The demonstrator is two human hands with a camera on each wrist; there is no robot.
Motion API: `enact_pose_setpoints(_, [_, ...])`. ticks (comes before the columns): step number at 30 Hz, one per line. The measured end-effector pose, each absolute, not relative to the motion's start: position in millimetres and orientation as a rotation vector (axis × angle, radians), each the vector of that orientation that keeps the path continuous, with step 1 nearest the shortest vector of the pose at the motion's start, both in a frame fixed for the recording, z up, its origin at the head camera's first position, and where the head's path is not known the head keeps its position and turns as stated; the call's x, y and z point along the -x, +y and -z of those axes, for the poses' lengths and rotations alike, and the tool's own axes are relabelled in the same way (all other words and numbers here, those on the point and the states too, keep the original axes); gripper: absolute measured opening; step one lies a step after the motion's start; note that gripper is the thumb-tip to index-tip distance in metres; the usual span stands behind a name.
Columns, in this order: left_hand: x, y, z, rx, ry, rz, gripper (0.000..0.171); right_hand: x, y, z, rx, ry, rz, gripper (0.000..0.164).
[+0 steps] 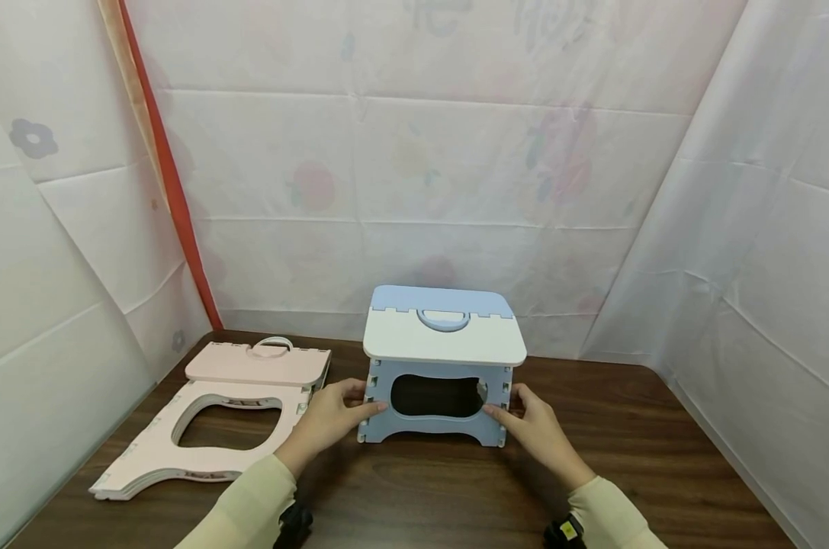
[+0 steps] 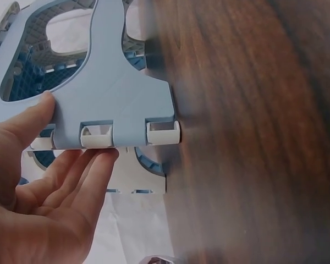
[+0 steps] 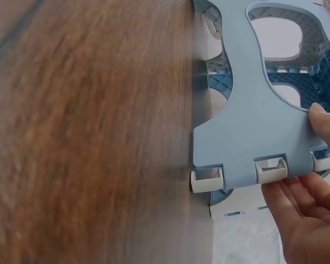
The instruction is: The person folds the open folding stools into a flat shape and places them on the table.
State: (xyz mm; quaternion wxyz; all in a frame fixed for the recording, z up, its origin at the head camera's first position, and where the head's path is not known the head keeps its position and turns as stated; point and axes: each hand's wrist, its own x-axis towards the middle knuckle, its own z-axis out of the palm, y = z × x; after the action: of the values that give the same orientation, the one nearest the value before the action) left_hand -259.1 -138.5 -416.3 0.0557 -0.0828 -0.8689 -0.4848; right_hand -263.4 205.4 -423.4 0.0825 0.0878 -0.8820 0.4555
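A blue and white folding step stool (image 1: 445,347) stands unfolded on the wooden table, its white and blue top level and its blue front panel facing me. On its left edge, my left hand (image 1: 333,418) grips the front panel, thumb on the face and fingers round the hinged side. My right hand (image 1: 539,427) holds the right edge the same way. In the left wrist view, the left thumb lies beside the panel's opening and the fingers are at the white hinge pieces (image 2: 97,136). The right wrist view shows matching hinge pieces (image 3: 271,171) near the right fingers.
To the left, a pink folding stool (image 1: 249,366) lies folded flat on the dark wooden table (image 1: 620,457), its carry handle towards the back. White patterned cloth (image 1: 414,168) hangs behind the table and along both sides. A red strip (image 1: 167,160) runs down the back left.
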Motion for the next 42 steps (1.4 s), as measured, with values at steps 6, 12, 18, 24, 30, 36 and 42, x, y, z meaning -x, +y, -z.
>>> enact_pose_setpoints(6, [259.4,-139.9,414.5,0.282,-2.652,1.450,0.048,264.2,207.8,422.0,-0.279,-2.652,-1.355,0.042])
enact_pose_setpoints(12, [258.4,-141.7,412.1,0.312,-2.665,1.440,0.047,265.3,209.2,420.9,-0.285,-2.674,-1.378,0.043])
enact_pose_setpoints(18, [258.6,-143.1,409.8,0.328,-2.673,1.427,0.047,266.4,209.3,419.8,-0.286,-2.680,-1.368,0.042])
enact_pose_setpoints(24, [260.5,-143.6,410.5,0.322,-2.684,1.418,0.047,267.0,209.3,420.4,-0.282,-2.687,-1.376,0.042])
enact_pose_setpoints(30, [262.5,-143.9,411.9,0.336,-2.682,1.420,0.045,266.8,209.4,419.6,-0.295,-2.683,-1.395,0.042])
enact_pose_setpoints(36, [263.6,-146.0,413.1,0.355,-2.685,1.438,0.042,267.1,209.6,420.0,-0.297,-2.689,-1.410,0.042])
enact_pose_setpoints(42, [266.6,-149.1,412.6,0.435,-2.684,1.447,0.038,268.5,209.7,419.4,-0.302,-2.696,-1.383,0.041])
